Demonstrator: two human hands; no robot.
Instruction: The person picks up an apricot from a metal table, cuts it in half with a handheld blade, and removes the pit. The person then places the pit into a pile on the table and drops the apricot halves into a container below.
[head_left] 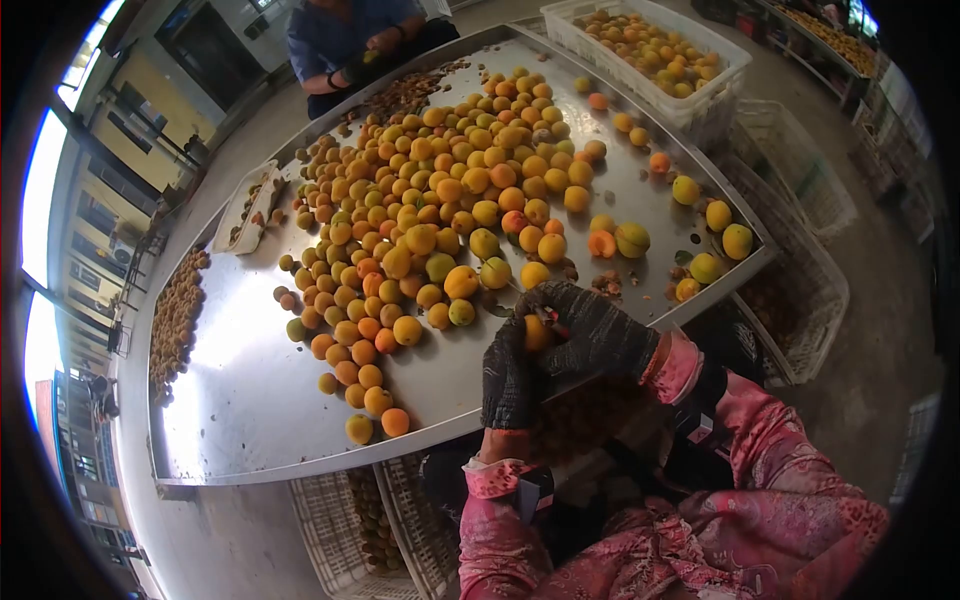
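Observation:
Both my hands wear dark knitted gloves and meet over the near edge of the metal table (pixel 420 437). My left hand (pixel 508 372) is closed around an orange-yellow apricot (pixel 538 334). Curled against the same fruit, my right hand (pixel 598 330) has its fingers bent; a small reddish bit shows at its fingertips, too small to name. The gloves hide much of this apricot. Just beyond my hands lies a big heap of apricots (pixel 420 238), yellow, orange and greenish. A split apricot (pixel 602 244) shows its orange flesh to the right of the heap.
Small brown pits (pixel 180 310) are piled along the table's left edge, near a white tray (pixel 238 215). A white crate (pixel 650 75) of apricots stands at the far right; other crates (pixel 800 320) sit below. Across the table is another person (pixel 350 40).

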